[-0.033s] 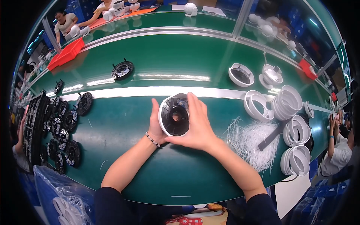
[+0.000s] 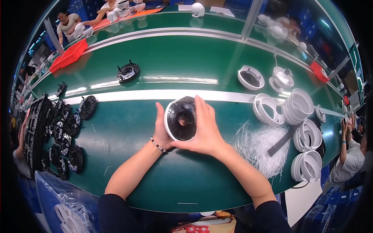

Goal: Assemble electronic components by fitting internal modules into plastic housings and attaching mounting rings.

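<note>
Both my hands hold one round part (image 2: 180,120) over the green bench (image 2: 155,155): a white ring with a black disc set inside it, its open face turned up toward me. My left hand (image 2: 160,130) cups its left rim, with a bead bracelet on the wrist. My right hand (image 2: 206,130) wraps over its right side, fingers lying across the top edge and thumb under the bottom rim.
Several black discs (image 2: 58,132) lie at the left, and one more (image 2: 128,72) on the belt. White rings (image 2: 299,106) are stacked at the right beside a pile of white plastic strips (image 2: 260,145). White housings (image 2: 250,77) sit further back. Another person (image 2: 349,159) works at the right edge.
</note>
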Available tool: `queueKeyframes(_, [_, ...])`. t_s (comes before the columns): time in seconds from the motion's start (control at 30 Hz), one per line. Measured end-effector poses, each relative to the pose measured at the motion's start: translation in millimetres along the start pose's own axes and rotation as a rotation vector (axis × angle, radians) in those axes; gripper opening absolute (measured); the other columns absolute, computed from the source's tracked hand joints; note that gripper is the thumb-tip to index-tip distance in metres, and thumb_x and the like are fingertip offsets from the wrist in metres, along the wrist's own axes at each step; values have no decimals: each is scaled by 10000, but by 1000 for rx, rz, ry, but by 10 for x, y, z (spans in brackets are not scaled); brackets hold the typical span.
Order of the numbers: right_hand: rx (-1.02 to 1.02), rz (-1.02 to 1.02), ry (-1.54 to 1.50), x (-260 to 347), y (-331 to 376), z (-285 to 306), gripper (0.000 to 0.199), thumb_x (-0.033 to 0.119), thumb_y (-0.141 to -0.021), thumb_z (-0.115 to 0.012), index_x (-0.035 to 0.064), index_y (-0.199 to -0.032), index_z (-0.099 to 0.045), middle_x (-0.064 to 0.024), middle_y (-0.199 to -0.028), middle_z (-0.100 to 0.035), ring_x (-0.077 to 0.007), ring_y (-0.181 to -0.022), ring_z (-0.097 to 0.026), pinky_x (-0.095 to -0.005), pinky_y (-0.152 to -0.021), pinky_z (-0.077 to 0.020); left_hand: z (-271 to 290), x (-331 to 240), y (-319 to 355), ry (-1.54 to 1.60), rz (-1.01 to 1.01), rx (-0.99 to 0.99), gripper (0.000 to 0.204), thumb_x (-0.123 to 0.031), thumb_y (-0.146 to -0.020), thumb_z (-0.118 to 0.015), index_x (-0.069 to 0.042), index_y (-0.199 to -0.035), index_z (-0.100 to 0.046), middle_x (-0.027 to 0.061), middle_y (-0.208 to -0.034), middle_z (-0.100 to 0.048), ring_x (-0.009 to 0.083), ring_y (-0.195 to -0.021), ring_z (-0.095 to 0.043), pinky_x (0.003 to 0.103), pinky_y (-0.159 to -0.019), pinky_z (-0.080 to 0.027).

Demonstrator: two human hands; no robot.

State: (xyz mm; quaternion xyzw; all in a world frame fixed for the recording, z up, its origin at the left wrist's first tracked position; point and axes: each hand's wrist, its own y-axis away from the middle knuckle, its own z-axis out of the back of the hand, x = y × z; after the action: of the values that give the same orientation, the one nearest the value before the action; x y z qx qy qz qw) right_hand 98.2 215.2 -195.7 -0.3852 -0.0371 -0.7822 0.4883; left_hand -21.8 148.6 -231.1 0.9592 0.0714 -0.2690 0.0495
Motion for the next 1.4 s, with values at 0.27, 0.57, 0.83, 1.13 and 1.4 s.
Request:
queueKeyframes(0.27, [85, -21, 45, 9, -72, 41, 1156, 405, -434, -800, -114, -1249, -167, -255, -1245, -269, -400, -1139, -280, -438, -957, -278, 47, -40, -9, -52, 54, -5, 825, -704, -764, -183, -55, -1239, -365, 118, -1173, -464, 226, -1073, -464, 367, -921, -392])
queueKeyframes(0.57, [-4, 109, 49, -68, -28, -10, 1147, 413, -408, -788, -105, -1249, -206, -246, -1227, -270, -393, -1103, -320, -435, -918, -330, 74, -17, 24, 49, 68, 40, 677, -594, -793, -376, -49, -1193, -416, 126, -1125, -506, 235, -1013, -513, 372, -874, -432])
queueKeyframes(0.83, [-326, 9, 12, -130, 139, -153, 1092, 420, -476, -752, -33, -1282, -171, -268, -1305, -213, -421, -1202, -233, -471, -969, -231, -163, 74, -104, -111, -106, -11, 576, -403, -727, -490, -11, -1147, -455, 140, -1100, -531, 241, -1001, -523, 354, -885, -418])
queueKeyframes(1.13, [-346, -63, 311, -682, -31, 794, 524, 384, -660, -656, -3, -997, -552, -177, -1007, -554, -328, -1007, -476, -432, -885, -333, 123, -122, -1203, -49, -180, -223, 395, -319, -832, -362, -6, -1013, -519, 140, -1031, -567, 254, -976, -528, 407, -897, -390])
queueKeyframes(1.4, [-142, -384, 956, -1307, 372, 1259, 199, 239, -643, -659, 43, -663, -635, -124, -674, -604, -299, -844, -539, -578, -931, -203, 639, -252, -1969, -218, -262, -385, 364, -265, -801, -594, 44, -967, -496, 126, -943, -564, 229, -878, -554, 337, -777, -452])
